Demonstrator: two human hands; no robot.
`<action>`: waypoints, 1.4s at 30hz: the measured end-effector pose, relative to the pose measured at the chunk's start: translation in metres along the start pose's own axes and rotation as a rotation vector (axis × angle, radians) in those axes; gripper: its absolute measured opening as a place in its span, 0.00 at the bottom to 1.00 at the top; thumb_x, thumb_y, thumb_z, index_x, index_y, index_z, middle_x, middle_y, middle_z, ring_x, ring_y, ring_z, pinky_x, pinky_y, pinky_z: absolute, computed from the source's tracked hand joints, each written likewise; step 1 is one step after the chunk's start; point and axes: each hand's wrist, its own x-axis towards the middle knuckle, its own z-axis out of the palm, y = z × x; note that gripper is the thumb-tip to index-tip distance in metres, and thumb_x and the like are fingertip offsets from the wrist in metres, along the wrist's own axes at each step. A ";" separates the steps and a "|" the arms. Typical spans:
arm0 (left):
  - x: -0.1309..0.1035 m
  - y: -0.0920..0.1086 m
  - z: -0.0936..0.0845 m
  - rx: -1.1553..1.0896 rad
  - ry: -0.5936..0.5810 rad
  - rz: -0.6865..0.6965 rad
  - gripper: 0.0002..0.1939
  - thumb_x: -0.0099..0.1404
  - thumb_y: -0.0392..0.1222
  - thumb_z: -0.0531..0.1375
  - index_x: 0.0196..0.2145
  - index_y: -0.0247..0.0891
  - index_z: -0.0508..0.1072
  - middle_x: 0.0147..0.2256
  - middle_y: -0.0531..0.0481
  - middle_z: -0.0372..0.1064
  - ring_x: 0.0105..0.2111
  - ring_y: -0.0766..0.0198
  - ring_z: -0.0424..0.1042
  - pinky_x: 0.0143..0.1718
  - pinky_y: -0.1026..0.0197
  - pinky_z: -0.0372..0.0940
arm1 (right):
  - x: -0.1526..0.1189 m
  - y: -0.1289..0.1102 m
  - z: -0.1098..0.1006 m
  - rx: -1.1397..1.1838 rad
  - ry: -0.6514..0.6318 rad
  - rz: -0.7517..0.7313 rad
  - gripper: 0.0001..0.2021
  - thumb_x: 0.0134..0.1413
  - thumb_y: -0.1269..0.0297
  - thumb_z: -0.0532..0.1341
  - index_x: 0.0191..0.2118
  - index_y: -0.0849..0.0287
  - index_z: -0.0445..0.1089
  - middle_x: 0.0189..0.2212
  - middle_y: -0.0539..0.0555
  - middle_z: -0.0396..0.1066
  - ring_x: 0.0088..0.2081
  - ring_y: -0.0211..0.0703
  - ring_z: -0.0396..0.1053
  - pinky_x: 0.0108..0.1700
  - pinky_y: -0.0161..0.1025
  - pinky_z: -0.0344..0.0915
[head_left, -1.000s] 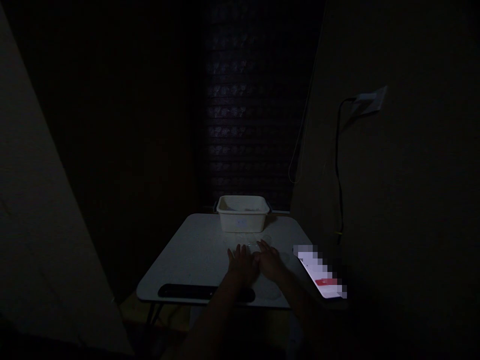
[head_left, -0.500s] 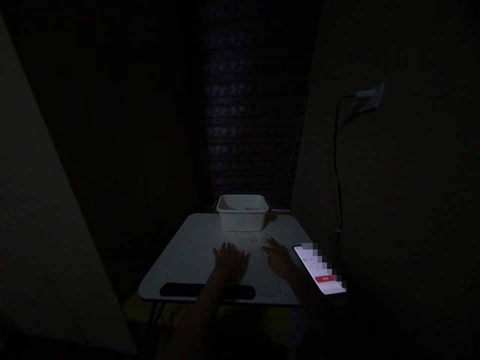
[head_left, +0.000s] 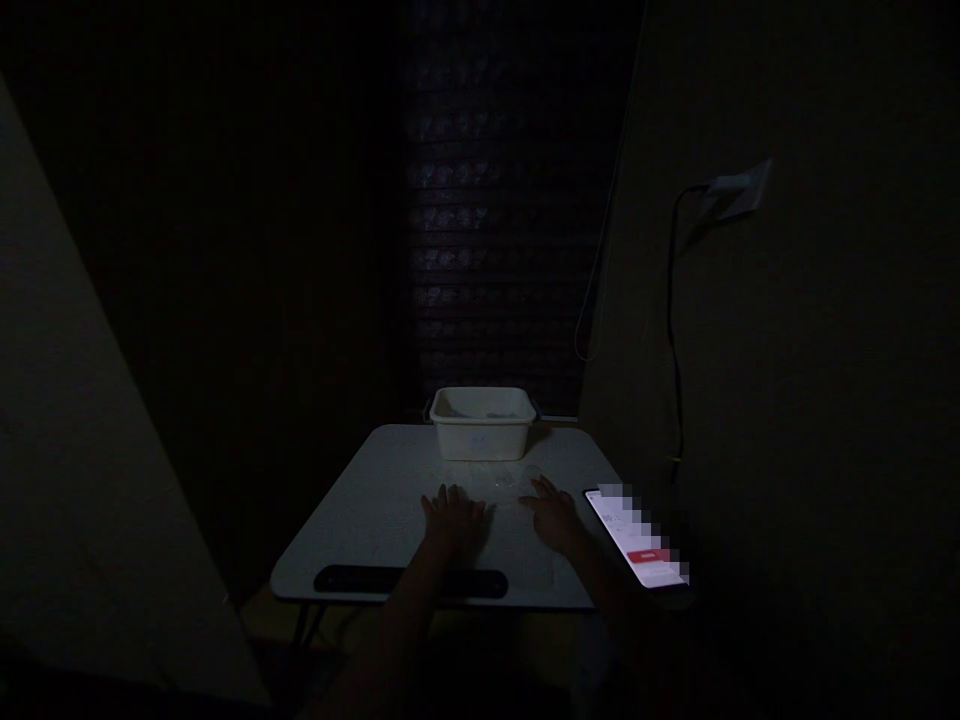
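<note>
White laminate is about all that shows in this dim room: a small folding worktop point(head_left: 390, 500) with our two hands laid flat on it, palms down and fingers spread, gripping nothing. Our left hand point(head_left: 452, 518) rests near the middle of the surface, and our right hand point(head_left: 553, 514) lies apart from it, toward the right edge. Between and under the hands there seems to be a thin, clear sheet point(head_left: 510, 520), faint against the pale top; the light is too poor for us to be sure of its edges or what it is made of. A white plastic tub point(head_left: 482, 428) stands at the far edge of the worktop, beyond our fingertips and not touched by either hand; what lies inside it we cannot make out. A lit phone point(head_left: 636, 538) sits just beside our right hand at the right edge, its screen glowing. A dark slot handle point(head_left: 360, 581) runs along the near edge.

We judge that we are pressing or smoothing the sheet flat, hands drawn outward from the centre. Any next move calls for even pressure and care not to nudge the phone.
</note>
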 end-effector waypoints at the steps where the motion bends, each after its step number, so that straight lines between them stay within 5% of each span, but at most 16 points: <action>1: -0.002 -0.005 0.001 0.008 0.001 -0.013 0.23 0.54 0.51 0.34 0.45 0.46 0.55 0.49 0.46 0.46 0.48 0.48 0.39 0.40 0.38 0.36 | -0.002 0.004 -0.001 -0.010 -0.004 -0.002 0.22 0.37 0.74 0.47 0.43 0.50 0.57 0.48 0.53 0.48 0.50 0.43 0.38 0.43 0.44 0.42; 7: -0.002 -0.013 0.003 0.015 0.040 -0.047 0.23 0.54 0.53 0.34 0.45 0.47 0.54 0.49 0.47 0.45 0.48 0.49 0.40 0.40 0.38 0.36 | -0.006 0.008 -0.002 -0.046 -0.022 -0.025 0.23 0.37 0.75 0.46 0.44 0.52 0.55 0.49 0.55 0.48 0.50 0.43 0.38 0.44 0.45 0.40; 18: 0.009 0.028 0.002 -0.074 0.011 0.019 0.24 0.54 0.52 0.33 0.46 0.46 0.53 0.50 0.45 0.44 0.49 0.49 0.39 0.41 0.39 0.37 | 0.011 -0.035 0.002 0.015 -0.032 -0.052 0.16 0.46 0.68 0.42 0.39 0.54 0.61 0.49 0.54 0.47 0.50 0.43 0.37 0.44 0.44 0.40; 30: -0.004 -0.021 -0.005 0.021 -0.042 -0.013 0.21 0.55 0.49 0.36 0.46 0.48 0.52 0.50 0.47 0.44 0.48 0.48 0.39 0.39 0.38 0.38 | -0.008 0.009 -0.009 -0.051 -0.026 -0.038 0.23 0.37 0.75 0.47 0.43 0.50 0.56 0.48 0.54 0.49 0.50 0.44 0.37 0.43 0.46 0.41; 42: 0.008 0.020 0.001 -0.033 0.004 0.009 0.23 0.55 0.51 0.34 0.45 0.46 0.53 0.51 0.48 0.42 0.49 0.50 0.37 0.41 0.39 0.36 | 0.007 -0.031 -0.001 -0.032 0.022 -0.052 0.18 0.41 0.72 0.45 0.40 0.51 0.59 0.49 0.52 0.47 0.51 0.41 0.36 0.45 0.45 0.38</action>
